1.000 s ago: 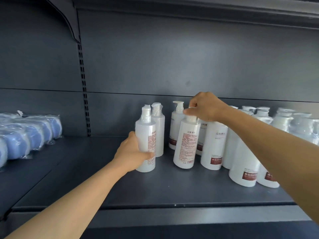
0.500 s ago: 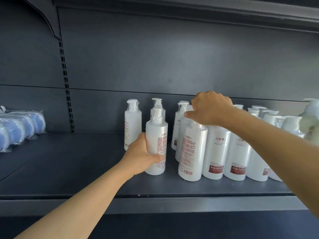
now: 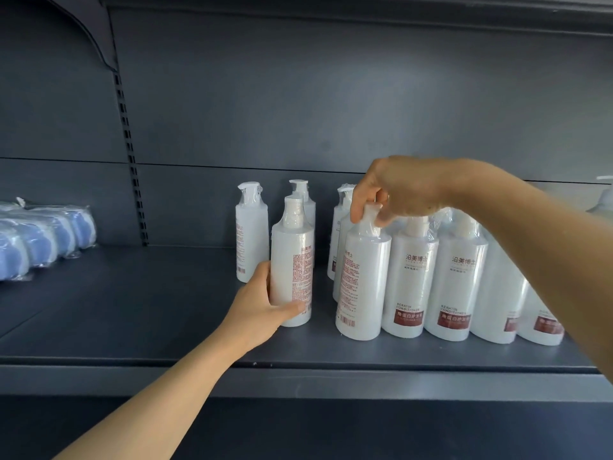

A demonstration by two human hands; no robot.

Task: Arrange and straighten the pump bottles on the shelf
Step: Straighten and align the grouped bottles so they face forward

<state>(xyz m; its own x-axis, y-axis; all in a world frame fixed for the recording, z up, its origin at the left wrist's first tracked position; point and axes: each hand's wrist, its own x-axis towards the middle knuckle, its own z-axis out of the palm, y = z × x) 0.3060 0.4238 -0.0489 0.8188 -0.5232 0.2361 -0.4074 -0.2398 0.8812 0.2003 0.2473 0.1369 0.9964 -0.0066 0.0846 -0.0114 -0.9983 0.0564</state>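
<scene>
The front edge of the dark grey shelf (image 3: 331,380) is nearest, and both bare arms reach over it. The left hand (image 3: 257,305) is wrapped around the lower part of a slim white bottle (image 3: 292,260), with the thumb on the front near the bottom and the palm on its left side; this bottle stands upright on the shelf, apart from the others. To the right, the right hand (image 3: 401,190) comes from above and pinches the wrapped pump top of a wider white bottle (image 3: 363,277), which stands upright at the left end of the front row. Just beside it, touching side by side, are two conditioner bottles (image 3: 409,277) with dark red labels, and more bottles of the same kind continue to the right, partly hidden by the right forearm.

Behind the slim bottle stand two more slim bottles: one back-left bottle (image 3: 251,234) alone, and another one directly behind, mostly hidden. Behind the wider bottle, other pump tops show, but I cannot count them. Far left on the shelf lies a row of blue packs (image 3: 43,240) in clear plastic. The grey back panel (image 3: 331,94) closes the shelf.
</scene>
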